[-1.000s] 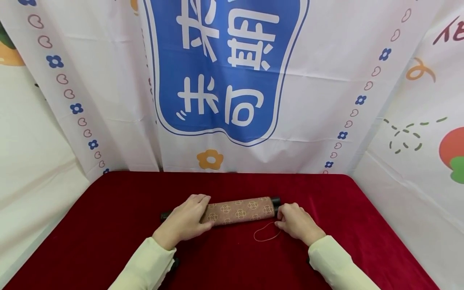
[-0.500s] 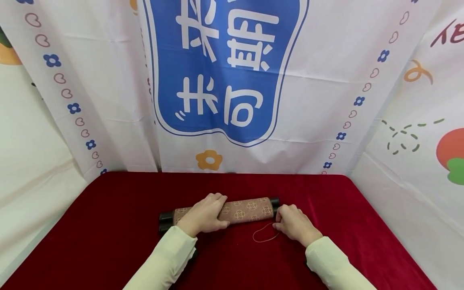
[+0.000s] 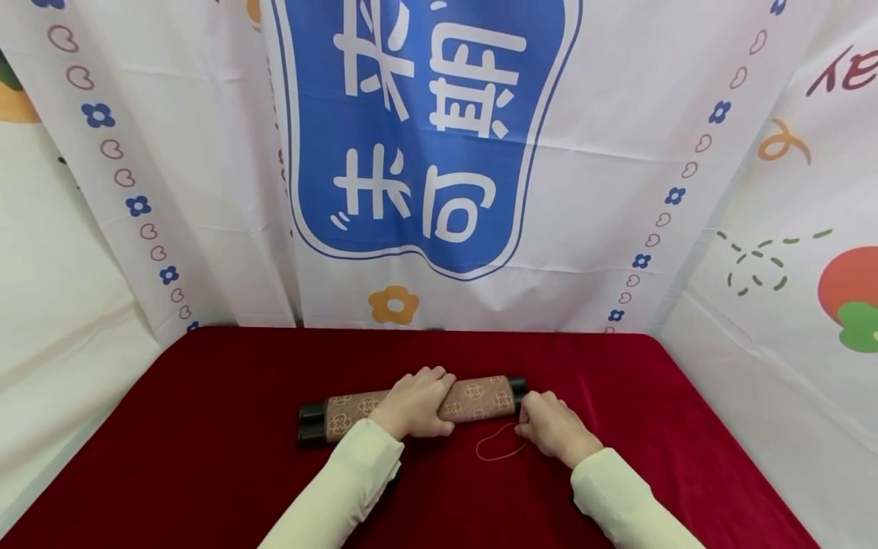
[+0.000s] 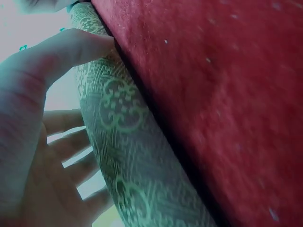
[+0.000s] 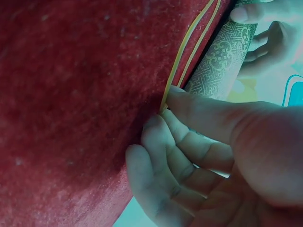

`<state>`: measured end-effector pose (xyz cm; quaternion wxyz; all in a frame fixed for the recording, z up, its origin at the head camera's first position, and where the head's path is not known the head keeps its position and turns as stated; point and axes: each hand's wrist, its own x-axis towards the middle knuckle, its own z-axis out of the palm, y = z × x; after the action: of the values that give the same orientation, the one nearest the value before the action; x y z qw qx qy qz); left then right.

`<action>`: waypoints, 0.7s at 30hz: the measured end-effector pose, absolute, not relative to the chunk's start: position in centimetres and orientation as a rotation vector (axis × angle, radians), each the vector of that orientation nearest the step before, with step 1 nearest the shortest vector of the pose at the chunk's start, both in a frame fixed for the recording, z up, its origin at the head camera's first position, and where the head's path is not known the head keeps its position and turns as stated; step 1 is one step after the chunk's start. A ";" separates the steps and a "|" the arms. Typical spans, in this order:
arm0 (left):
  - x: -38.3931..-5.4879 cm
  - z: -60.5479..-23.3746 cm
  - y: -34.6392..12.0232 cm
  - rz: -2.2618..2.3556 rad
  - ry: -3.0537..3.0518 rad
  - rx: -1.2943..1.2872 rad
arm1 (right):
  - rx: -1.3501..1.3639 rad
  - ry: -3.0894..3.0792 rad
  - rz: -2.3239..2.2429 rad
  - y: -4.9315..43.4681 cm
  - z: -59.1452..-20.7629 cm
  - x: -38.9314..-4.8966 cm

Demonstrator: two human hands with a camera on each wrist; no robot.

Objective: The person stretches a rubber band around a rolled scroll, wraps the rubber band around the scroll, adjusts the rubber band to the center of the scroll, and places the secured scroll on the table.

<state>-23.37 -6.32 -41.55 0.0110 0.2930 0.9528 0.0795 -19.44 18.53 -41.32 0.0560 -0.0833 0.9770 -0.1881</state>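
Note:
A rolled scroll with brown fabric and gold flower patterns lies slightly slanted on the red cloth. Black rod ends stick out at both sides of it. My left hand holds the scroll across its middle, thumb on the near side and fingers over the far side. At the scroll's right end, my right hand pinches a thin yellow elastic loop between thumb and fingers. The rest of the loop lies on the cloth in front of the scroll. My right fingertips cover part of the right rod ends.
A table with a red velvet cloth spreads under both hands. Behind it hangs a white printed curtain with a blue lettered panel. White fabric walls close in the left and right sides.
My left hand has slid right along the scroll, from its left part to the middle, uncovering the left end. My right hand stays at the right end with the elastic loop.

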 end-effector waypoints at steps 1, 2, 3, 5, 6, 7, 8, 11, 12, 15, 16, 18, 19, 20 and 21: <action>-23.5 -41.6 -6.1 0.240 2.968 0.910 | -0.250 2.961 -0.565 18.5 -41.3 -19.4; -23.5 -41.6 -5.8 0.232 2.963 0.905 | -0.243 2.956 -0.560 18.4 -41.2 -19.4; -23.7 -41.6 -5.5 0.221 2.956 0.899 | -0.241 2.953 -0.555 18.4 -41.2 -19.4; -23.9 -41.8 -5.0 0.213 2.942 0.888 | -0.240 2.948 -0.552 18.3 -41.1 -19.4; -24.1 -41.9 -4.8 0.208 2.936 0.882 | -0.242 2.946 -0.549 18.2 -41.1 -19.4; -24.2 -42.0 -4.4 0.199 2.930 0.878 | -0.241 2.941 -0.549 18.3 -41.1 -19.3; -24.3 -42.1 -4.1 0.190 2.926 0.875 | -0.241 2.937 -0.550 18.3 -41.1 -19.3; -24.5 -42.2 -3.2 0.164 2.924 0.857 | -0.245 2.927 -0.561 18.4 -41.2 -19.2; -24.5 -42.2 -2.9 0.161 2.924 0.841 | -0.248 2.927 -0.564 18.4 -41.2 -19.2; -24.5 -42.3 -2.1 0.131 2.951 0.778 | -0.273 2.935 -0.571 18.6 -41.3 -19.1; -24.5 -42.3 -1.8 0.122 2.968 0.749 | -0.286 2.940 -0.573 18.6 -41.3 -19.0; -24.5 -42.3 -1.4 0.096 2.998 0.686 | -0.312 2.948 -0.581 18.7 -41.3 -18.9; -24.4 -42.3 -1.2 0.078 3.015 0.658 | -0.327 2.952 -0.584 18.8 -41.2 -18.8; -24.4 -42.3 -1.1 0.064 3.030 0.629 | -0.338 2.955 -0.599 18.8 -41.1 -18.7; -24.4 -42.3 -1.0 0.053 3.040 0.604 | -0.348 2.957 -0.613 18.9 -40.9 -18.6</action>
<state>-24.37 -0.96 -42.30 0.0211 0.1948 0.9805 0.0171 -18.60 18.93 -40.88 0.0509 -0.1143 0.9715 -0.2015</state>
